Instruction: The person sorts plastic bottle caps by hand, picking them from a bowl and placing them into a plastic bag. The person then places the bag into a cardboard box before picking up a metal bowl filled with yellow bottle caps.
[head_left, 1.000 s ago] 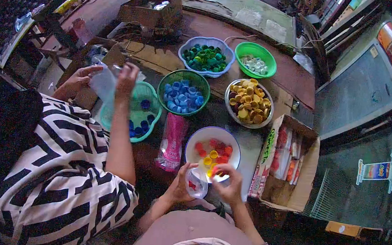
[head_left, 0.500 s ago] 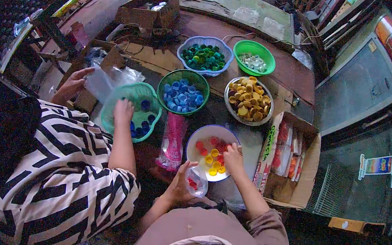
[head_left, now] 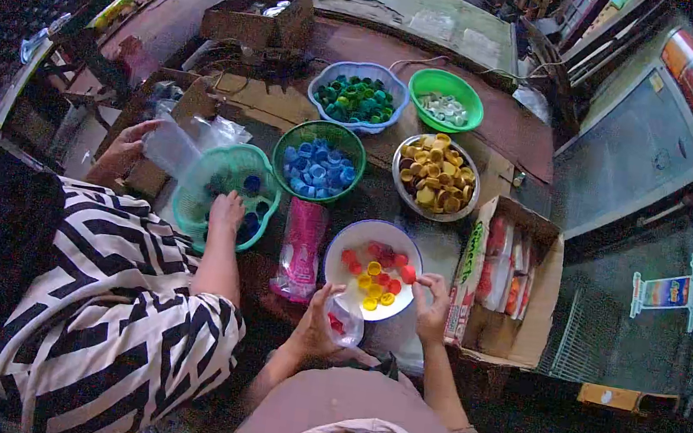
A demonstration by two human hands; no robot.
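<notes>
My left hand (head_left: 316, 325) grips a clear plastic bag (head_left: 349, 329) with red caps (head_left: 336, 323) inside it. At the right rim of the white bowl (head_left: 342, 283), my right hand (head_left: 432, 312) pinches a red bottle cap (head_left: 408, 274) between its fingertips. Several red caps (head_left: 381, 250) and yellow caps (head_left: 374, 290) lie loose in the bowl. A pink plastic packet (head_left: 301, 250) lies left of the bowl. The bag's mouth is partly hidden by my left fingers.
A co-worker's hand (head_left: 226, 212) reaches into a green basket (head_left: 186, 212) with dark blue caps; their other hand (head_left: 123, 150) holds a plastic bag. Beyond stand containers of blue caps (head_left: 318, 168), green caps (head_left: 359, 101), white caps (head_left: 443, 108) and golden caps (head_left: 436, 176). A cardboard box (head_left: 538, 314) holds filled bags.
My right hand has drawn back from inside the bowl to its right rim, with a red cap in its fingers. My left hand keeps the bag in nearly the same place.
</notes>
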